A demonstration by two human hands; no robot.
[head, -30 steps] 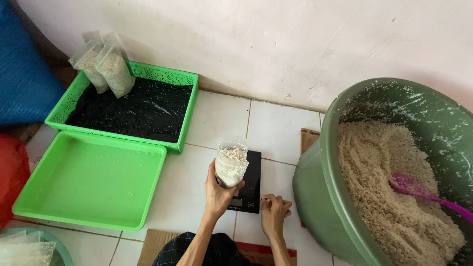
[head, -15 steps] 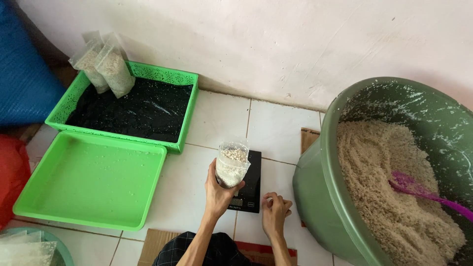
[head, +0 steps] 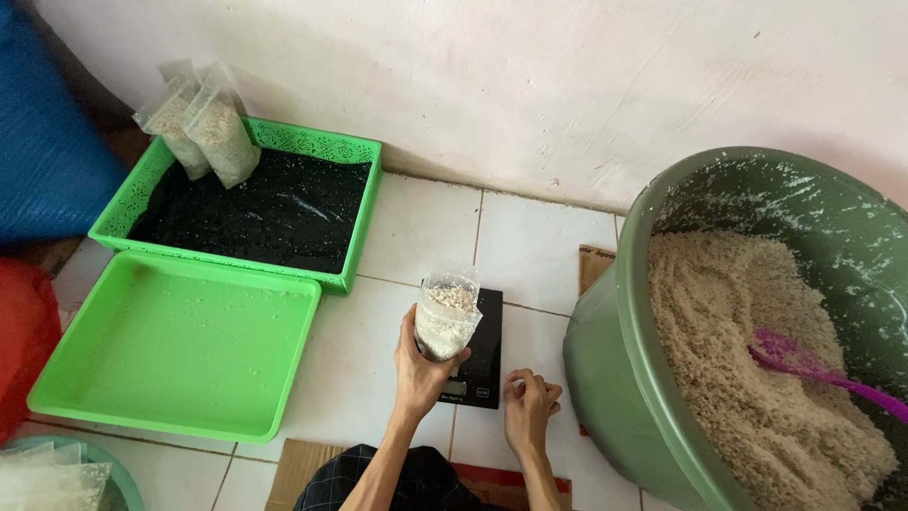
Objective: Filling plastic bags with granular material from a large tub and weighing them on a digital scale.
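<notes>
Head view looks down on a tiled floor by a pale wall, and the biggest thing is the dark green tub (head: 605, 378) at the right, heaped with pale crumbly grain in which a purple scoop (head: 804, 364) lies half buried. At the left sit 2 green trays: the far tray (head: 364, 203) lined with black material, with 2 filled clear pouches (head: 203, 128) leaning in its far left corner, and the near tray (head: 180, 360), shallow and unlined. Between trays and tub lies a small black scale (head: 484, 364). Over its left edge the left hand (head: 421, 374) is wrapped around the lower half of a clear plastic bag (head: 445, 317), upright and partly filled with the same grain, its mouth standing open above. That bag looks light but soft: the thin film would likely buckle if pinched high, so holding it low around the filled part, where the grain gives it body, seems soundest, and it should stay upright to avoid spilling. The right hand (head: 530, 407) rests curled on the floor just right of the scale, holding nothing.
</notes>
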